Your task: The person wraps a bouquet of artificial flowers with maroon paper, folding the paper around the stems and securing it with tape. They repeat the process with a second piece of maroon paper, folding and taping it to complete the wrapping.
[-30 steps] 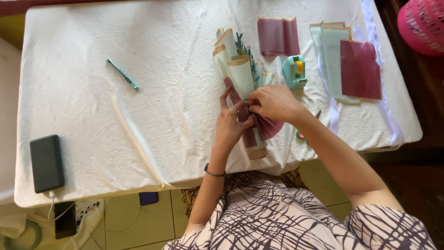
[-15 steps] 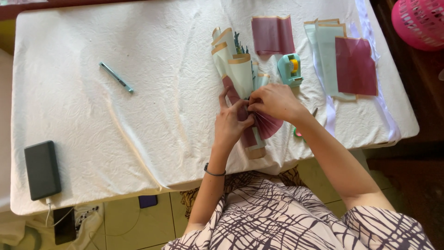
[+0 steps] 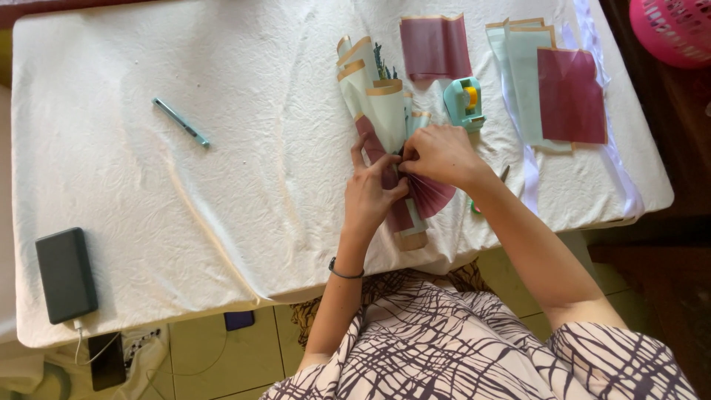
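Head view: the paper-wrapped bouquet [image 3: 385, 141] lies near the front edge of the white-clothed table [image 3: 222, 148], its waist hidden beneath both hands. Left hand [image 3: 370, 196] grips the wrap, forefinger extended. Right hand [image 3: 441, 154] pinches the maroon fold, fingertips pressed together. Green sprigs [image 3: 381, 65] barely show inside. Pink basket [image 3: 674, 30] cut off at the corner, contents unseen.

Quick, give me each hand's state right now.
Left hand: fingers closed on the wrapped paper bouquet at its gathered middle.
Right hand: fingers pinched shut on the same bouquet, right beside the left.
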